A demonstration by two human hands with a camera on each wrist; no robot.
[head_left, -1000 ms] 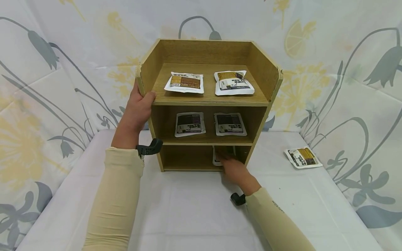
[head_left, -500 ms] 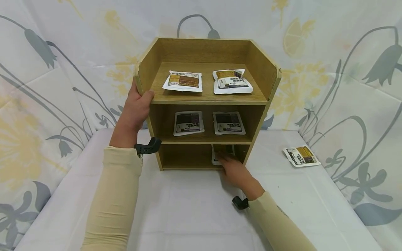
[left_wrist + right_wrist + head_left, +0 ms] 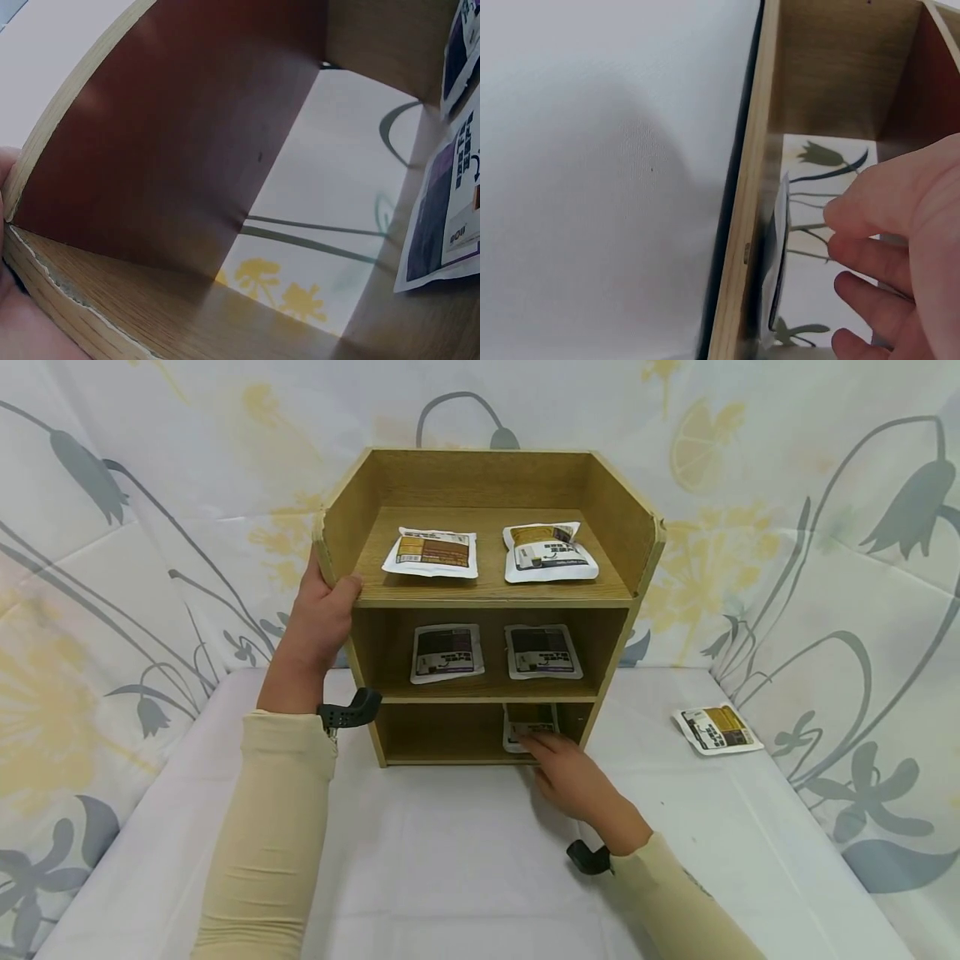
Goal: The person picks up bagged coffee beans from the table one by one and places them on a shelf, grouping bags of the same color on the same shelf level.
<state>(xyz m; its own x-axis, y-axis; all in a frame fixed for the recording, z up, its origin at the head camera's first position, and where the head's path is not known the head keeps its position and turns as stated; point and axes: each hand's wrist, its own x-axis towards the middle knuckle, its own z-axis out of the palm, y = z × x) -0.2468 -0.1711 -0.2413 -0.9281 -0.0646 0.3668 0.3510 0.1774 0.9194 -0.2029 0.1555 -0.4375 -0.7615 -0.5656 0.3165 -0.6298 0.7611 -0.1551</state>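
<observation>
A three-tier wooden shelf (image 3: 480, 699) stands in the middle. My left hand (image 3: 318, 622) grips its left side panel near the top tier, thumb in front and the other fingers mostly hidden behind. At the bottom tier's right part lies a white pouch (image 3: 517, 735) with a brown-yellow label. My right hand (image 3: 573, 781) is just in front of it; in the right wrist view its loosely bent fingers are apart from the pouch (image 3: 776, 262) and hold nothing. Two dark-labelled pouches, a left one (image 3: 447, 653) and a right one (image 3: 543, 652), lie on the middle tier.
The top tier carries a left pouch (image 3: 432, 553) and a puffier right pouch (image 3: 551, 553). Another pouch (image 3: 717, 730) lies on the white tablecloth (image 3: 457, 860) to the right. A flower-patterned cloth (image 3: 765, 568) rises behind and beside the shelf.
My right hand has drawn back from the bottom-tier pouch toward the front right, uncovering more of it. The left hand keeps its hold on the shelf. The whole head view has shifted slightly.
</observation>
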